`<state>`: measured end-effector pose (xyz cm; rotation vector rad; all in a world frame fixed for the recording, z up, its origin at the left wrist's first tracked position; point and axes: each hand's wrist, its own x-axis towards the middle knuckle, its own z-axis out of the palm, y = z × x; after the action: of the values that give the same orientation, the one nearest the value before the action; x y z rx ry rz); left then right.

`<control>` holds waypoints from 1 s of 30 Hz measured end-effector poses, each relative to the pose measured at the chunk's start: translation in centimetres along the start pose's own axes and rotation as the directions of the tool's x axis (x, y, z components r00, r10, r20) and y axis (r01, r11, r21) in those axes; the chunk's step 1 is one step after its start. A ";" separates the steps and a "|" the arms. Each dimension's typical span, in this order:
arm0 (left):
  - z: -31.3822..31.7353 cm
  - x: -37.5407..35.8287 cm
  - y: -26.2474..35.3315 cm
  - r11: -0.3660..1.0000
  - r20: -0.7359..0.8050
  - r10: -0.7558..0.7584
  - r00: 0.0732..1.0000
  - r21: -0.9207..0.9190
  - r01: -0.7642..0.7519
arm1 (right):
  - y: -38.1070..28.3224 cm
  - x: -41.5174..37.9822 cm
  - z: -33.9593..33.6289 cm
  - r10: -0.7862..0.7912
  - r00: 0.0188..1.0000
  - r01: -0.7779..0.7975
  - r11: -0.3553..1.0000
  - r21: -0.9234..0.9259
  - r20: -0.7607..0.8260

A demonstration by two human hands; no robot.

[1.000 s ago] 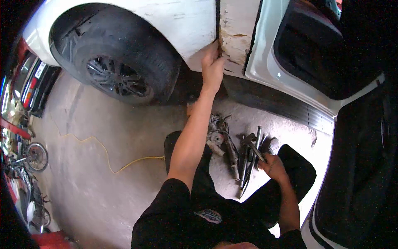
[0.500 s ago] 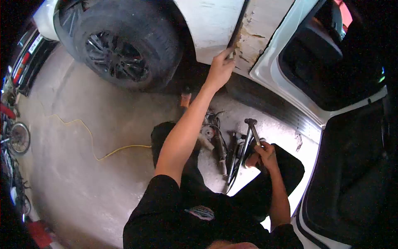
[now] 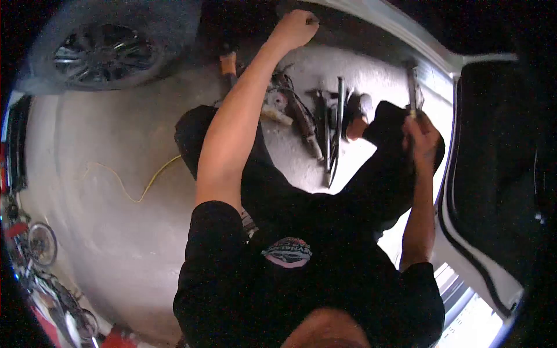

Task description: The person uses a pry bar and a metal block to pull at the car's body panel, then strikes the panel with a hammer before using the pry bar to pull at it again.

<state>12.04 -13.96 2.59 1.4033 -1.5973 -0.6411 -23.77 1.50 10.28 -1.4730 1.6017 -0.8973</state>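
Observation:
My left hand (image 3: 295,30) is closed in a fist in the head view, at the top, in front of the dark underside of the car. A small dark spot shows at its fingers, but what it grips is hidden. My right hand (image 3: 422,136) wraps around the handle of a hammer (image 3: 413,87), held upright above my right knee beside the open car door. Motion smears the hammer's head. On the floor between my legs lie a power tool (image 3: 277,103) that looks like a grinder, and several long metal bars (image 3: 339,116).
A car wheel (image 3: 104,55) stands at upper left. The open door (image 3: 499,174) closes off the right side. A yellow cord (image 3: 152,180) runs over the concrete floor (image 3: 116,232) to my left leg. A bicycle wheel (image 3: 42,243) and other vehicles line the left edge.
The view has tipped downward, so the rusty panel is out of sight. My left hand has come away from the panel's seam. My right hand has swung the hammer outward to the right.

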 end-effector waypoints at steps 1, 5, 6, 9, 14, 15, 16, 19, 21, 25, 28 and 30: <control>0.7 -0.8 1.5 0.999 0.084 -0.036 0.996 0.032 0.034 | 0.7 -0.3 -1.9 -0.082 0.995 0.078 0.994 -0.070 -0.060; 5.8 -1.3 0.9 0.983 0.326 0.016 0.945 0.167 -0.074 | 1.3 -3.0 -6.4 -0.187 0.942 0.155 0.979 -0.133 -0.279; 7.8 -2.4 -0.2 0.968 0.341 0.087 0.936 0.192 -0.160 | 1.5 -3.7 -7.7 -0.189 0.944 0.142 0.973 -0.182 -0.270; 11.0 -5.0 -1.2 0.814 0.479 0.165 0.862 0.427 -0.393 | 1.2 -4.9 -8.8 -0.109 0.942 0.084 0.992 -0.089 -0.319; 17.4 -13.3 -7.6 0.797 0.715 -0.130 0.687 0.488 -0.356 | 2.2 -2.2 -10.7 -0.028 0.948 0.044 0.998 0.043 -0.317; 18.9 -14.9 -9.9 0.764 0.765 -0.132 0.631 0.484 -0.427 | 3.2 -1.1 -10.4 -0.007 0.945 0.029 0.998 0.064 -0.327; 19.0 -16.1 -9.8 0.764 0.797 -0.229 0.559 0.503 -0.404 | 4.3 0.5 -9.7 0.006 0.937 0.014 0.998 0.057 -0.349; 20.1 -17.8 -9.2 0.793 0.865 -0.348 0.362 0.478 -0.378 | 4.5 2.7 -8.1 0.047 0.937 -0.052 0.999 -0.004 -0.345; 22.5 -18.1 -9.6 0.789 0.875 -0.397 0.279 0.480 -0.383 | 3.9 3.1 -8.2 0.082 0.932 -0.071 0.996 0.045 -0.352; 28.8 -18.9 -10.6 0.849 0.818 -0.170 0.550 0.404 -0.339 | 2.7 3.6 -8.3 0.148 0.921 -0.133 0.989 0.067 -0.361; 31.4 -15.6 -6.5 0.845 0.808 -0.113 0.578 0.384 -0.372 | 2.9 3.8 -8.4 0.121 0.932 -0.131 0.991 -0.008 -0.342; 33.6 -14.4 -6.7 0.822 0.822 -0.016 0.569 0.335 -0.461 | 2.1 3.7 -7.9 0.064 0.919 -0.122 0.984 -0.126 -0.389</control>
<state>-14.18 -7.38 -22.88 1.2702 -2.8354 -0.7662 -31.90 -2.07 11.74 -1.3618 2.0472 -1.0808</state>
